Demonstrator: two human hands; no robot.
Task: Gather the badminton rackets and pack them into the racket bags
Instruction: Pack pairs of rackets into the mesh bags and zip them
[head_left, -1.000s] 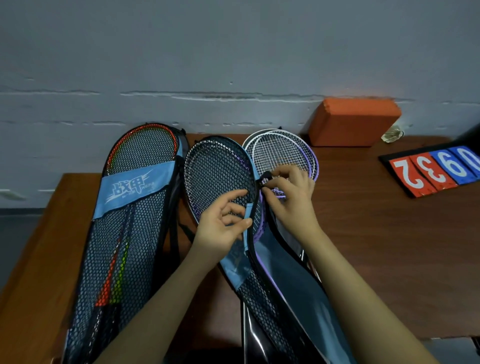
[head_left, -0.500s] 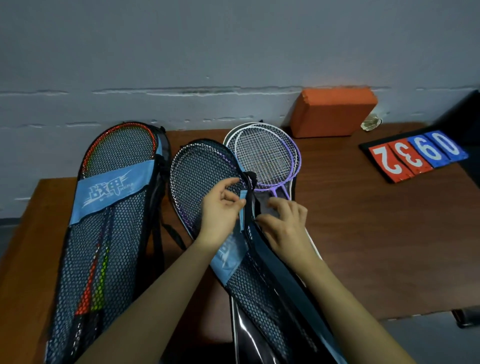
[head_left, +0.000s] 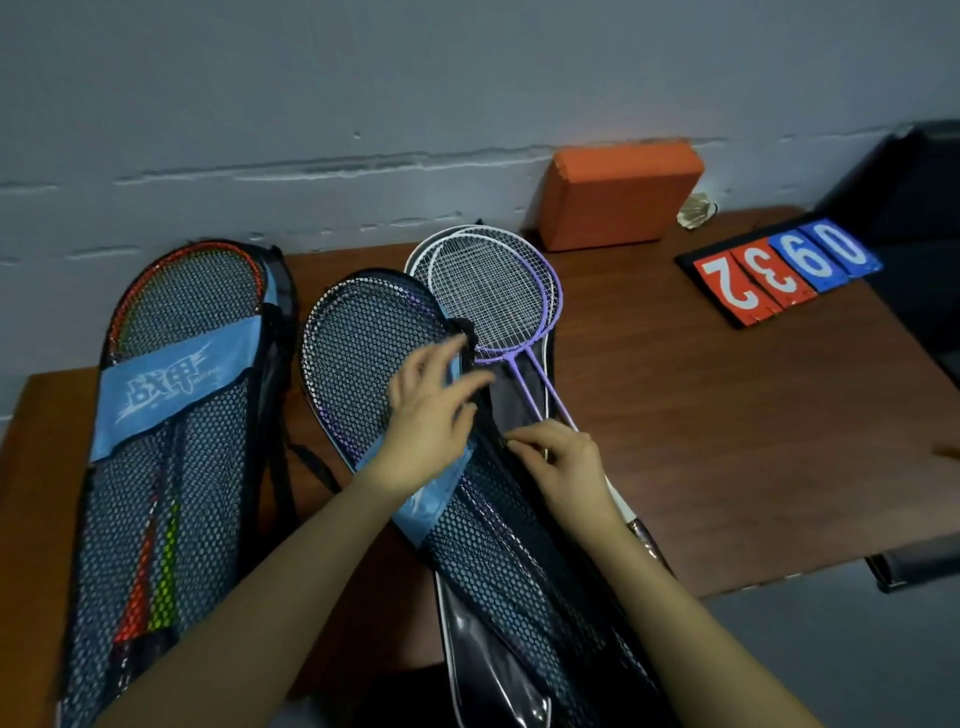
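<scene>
Two black mesh racket bags lie on the brown table (head_left: 727, 467). The left bag (head_left: 171, 467) holds a red and a green racket. The middle bag (head_left: 363, 353) holds a purple-and-white racket. My left hand (head_left: 431, 415) rests on its blue band, fingers spread. My right hand (head_left: 561, 462) pinches the bag's zipper edge near its middle. Two purple-and-white rackets (head_left: 493, 291) lie beside the bag on a black cover, heads toward the wall.
An orange foam block (head_left: 618, 192) leans on the grey wall. A shuttlecock (head_left: 696, 210) sits next to it. A flip scoreboard (head_left: 779, 270) with red and blue number cards lies at the right. A dark chair (head_left: 914, 197) stands past the table's right edge.
My right hand has moved down the middle bag's edge toward me, from beside the racket heads to mid-bag. My left hand's fingers have spread. The view has shifted left.
</scene>
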